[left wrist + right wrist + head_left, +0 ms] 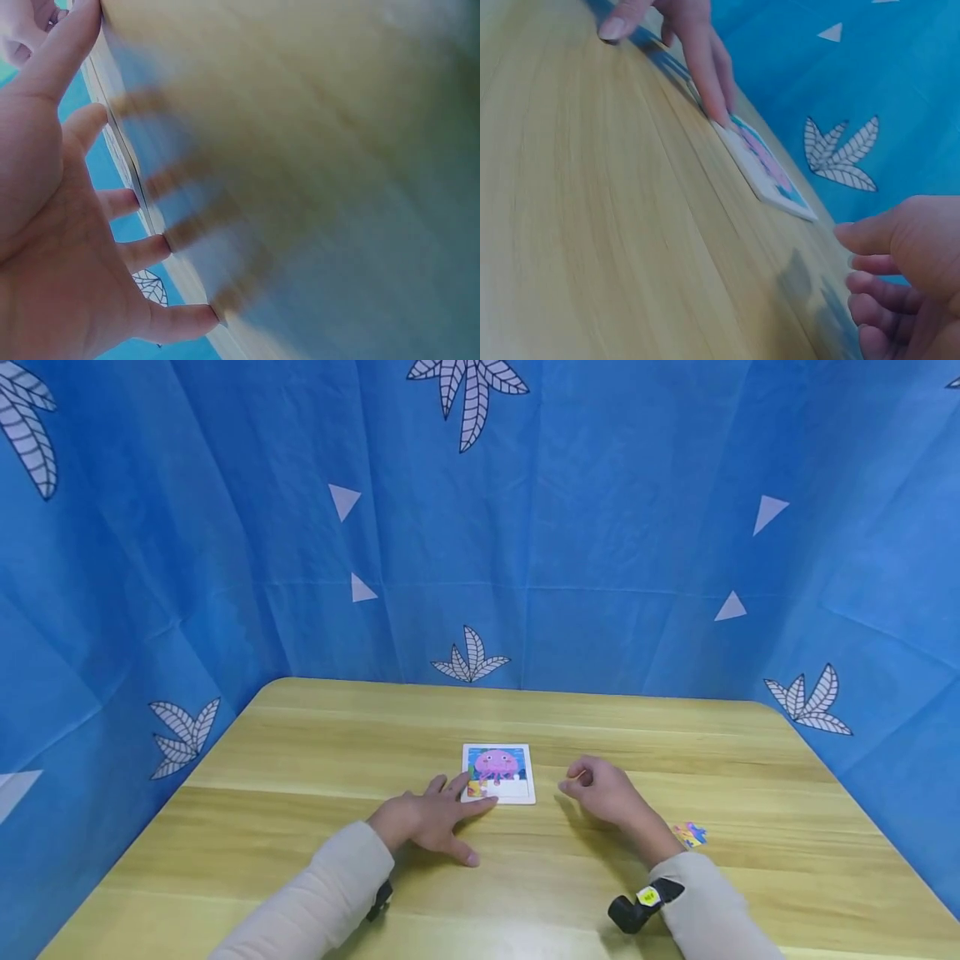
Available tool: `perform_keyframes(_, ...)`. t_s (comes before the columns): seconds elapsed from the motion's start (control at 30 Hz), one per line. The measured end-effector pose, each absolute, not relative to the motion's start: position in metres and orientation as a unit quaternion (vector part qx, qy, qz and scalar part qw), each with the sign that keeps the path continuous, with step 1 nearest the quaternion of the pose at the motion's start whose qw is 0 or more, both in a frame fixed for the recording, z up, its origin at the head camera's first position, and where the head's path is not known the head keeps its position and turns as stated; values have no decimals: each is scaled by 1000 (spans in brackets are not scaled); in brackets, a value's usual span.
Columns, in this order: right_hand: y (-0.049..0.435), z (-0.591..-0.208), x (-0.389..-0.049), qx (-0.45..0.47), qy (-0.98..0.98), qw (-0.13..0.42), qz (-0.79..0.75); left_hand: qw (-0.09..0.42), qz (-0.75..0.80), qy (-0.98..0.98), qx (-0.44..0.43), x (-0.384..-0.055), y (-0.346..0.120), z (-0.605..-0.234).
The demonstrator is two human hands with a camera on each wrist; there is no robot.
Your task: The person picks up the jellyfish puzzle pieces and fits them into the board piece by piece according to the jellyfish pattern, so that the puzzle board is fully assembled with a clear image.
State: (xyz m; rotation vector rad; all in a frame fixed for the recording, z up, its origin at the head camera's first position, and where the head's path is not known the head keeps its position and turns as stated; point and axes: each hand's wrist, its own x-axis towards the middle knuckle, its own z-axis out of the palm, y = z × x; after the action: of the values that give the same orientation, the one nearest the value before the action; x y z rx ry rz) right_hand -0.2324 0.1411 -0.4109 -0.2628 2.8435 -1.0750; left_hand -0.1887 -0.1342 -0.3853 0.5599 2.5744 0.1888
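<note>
A small white-framed puzzle board with a pink jellyfish picture lies on the table. A blank white patch shows in its lower right part. My left hand spreads its fingers at the board's left side, the index fingertip touching its front edge. To the right of the board, my right hand hovers above the table with curled fingers, thumb and index close together. In the right wrist view no thing shows clearly between the right hand's thumb and index finger; whether it pinches a small piece is unclear.
Colourful puzzle material, one piece or more, lies on the wooden table beside my right forearm. A blue curtain with leaf and triangle prints hangs behind the table and along its sides.
</note>
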Motion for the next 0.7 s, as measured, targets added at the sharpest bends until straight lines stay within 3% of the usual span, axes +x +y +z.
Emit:
perform_keyframes(0.43,178,-407,-218,-41,928,70,-363,254,72,944,200,-189,-134,-383)
perform_keyframes(0.7,193,-403,-207,-42,954,56,-292,254,65,944,200,-188,-134,-382)
